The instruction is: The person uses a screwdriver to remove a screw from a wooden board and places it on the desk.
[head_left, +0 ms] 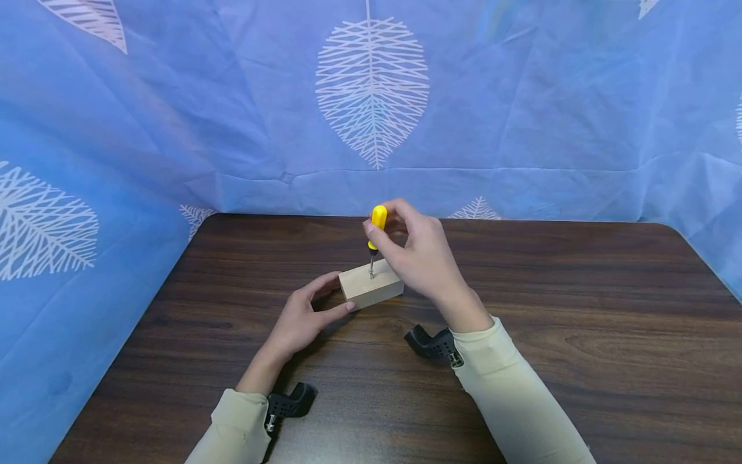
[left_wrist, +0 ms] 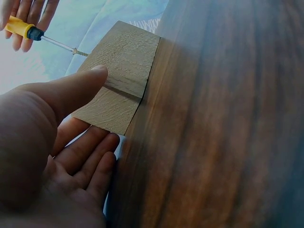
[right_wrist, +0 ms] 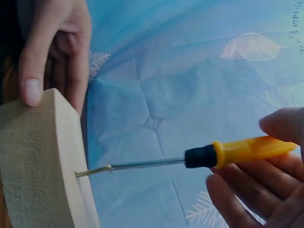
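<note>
A pale wooden block [head_left: 371, 293] lies on the dark table. My left hand [head_left: 304, 319] grips its left end, with the thumb [left_wrist: 80, 92] on the near face and the fingers round the far side. From the block's top face a screw [right_wrist: 92, 171] stands up, its tip in the wood and most of its thread showing. The tip of a yellow-handled screwdriver [head_left: 378, 222] meets the screw head, and the shaft is close to upright. Thumb and fingers of my right hand [head_left: 417, 251] pinch the yellow handle [right_wrist: 251, 151] above the block, whose right end this hand partly hides.
The wood-grain table [head_left: 580, 348] extends to both sides and toward me. Blue cloth with white leaf prints [head_left: 522, 116] hangs behind its far edge. Black wrist mounts [head_left: 294, 401] stick out from both sleeves, low over the tabletop.
</note>
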`<state>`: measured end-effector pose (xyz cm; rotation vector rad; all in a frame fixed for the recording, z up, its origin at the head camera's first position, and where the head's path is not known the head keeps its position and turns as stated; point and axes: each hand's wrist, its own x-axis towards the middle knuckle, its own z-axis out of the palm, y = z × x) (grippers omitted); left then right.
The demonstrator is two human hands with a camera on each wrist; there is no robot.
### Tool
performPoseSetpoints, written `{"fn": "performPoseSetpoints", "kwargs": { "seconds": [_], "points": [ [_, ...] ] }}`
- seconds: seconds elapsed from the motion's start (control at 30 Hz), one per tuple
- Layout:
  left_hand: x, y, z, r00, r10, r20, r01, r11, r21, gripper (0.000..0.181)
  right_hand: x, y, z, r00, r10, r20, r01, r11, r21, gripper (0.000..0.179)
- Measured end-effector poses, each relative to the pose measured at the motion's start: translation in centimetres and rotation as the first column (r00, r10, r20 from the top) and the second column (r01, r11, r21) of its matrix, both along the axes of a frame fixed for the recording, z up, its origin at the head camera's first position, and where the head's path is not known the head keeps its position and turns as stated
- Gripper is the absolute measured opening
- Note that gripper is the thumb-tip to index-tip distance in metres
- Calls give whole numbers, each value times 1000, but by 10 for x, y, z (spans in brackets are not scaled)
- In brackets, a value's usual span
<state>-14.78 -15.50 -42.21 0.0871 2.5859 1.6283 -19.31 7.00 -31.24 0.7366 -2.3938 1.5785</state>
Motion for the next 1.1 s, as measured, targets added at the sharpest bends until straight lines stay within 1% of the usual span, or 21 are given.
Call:
{"fn": "performPoseSetpoints", "kwargs": {
  "seconds": [0.2,0.3,0.37,0.57,0.67,0.87,0.97,1.1],
  "points": [
    [0,1,2,1000,1,-2,-1,1000,1,60,1,-3,-2,992,-88,-87,91,996,26,19],
    [0,1,2,1000,-4,-3,4,1000,7,59,1,-4,-2,986,-112,-122,116,993,25,21],
    [0,0,2,1000,-8,-4,8,1000,10,59,1,-4,-2,985,-117,-124,120,993,19,24],
    [0,0,2,1000,-6,0,6,1000,13,59,3,-5,0,989,-114,-93,116,993,18,31],
    [0,0,2,1000,-8,-1,8,1000,13,59,4,-5,1,993,-95,-72,96,995,8,27],
    [0,0,2,1000,-10,-5,10,1000,12,59,4,-6,2,999,-24,-48,23,1000,-15,19],
    [0,0,2,1000,-9,-3,9,1000,14,60,3,-5,1,999,-13,-46,12,1000,-21,17],
    [0,0,1,1000,-5,2,5,1000,14,60,2,-6,-1,998,-20,-52,19,1000,-21,17]
  ]
}}
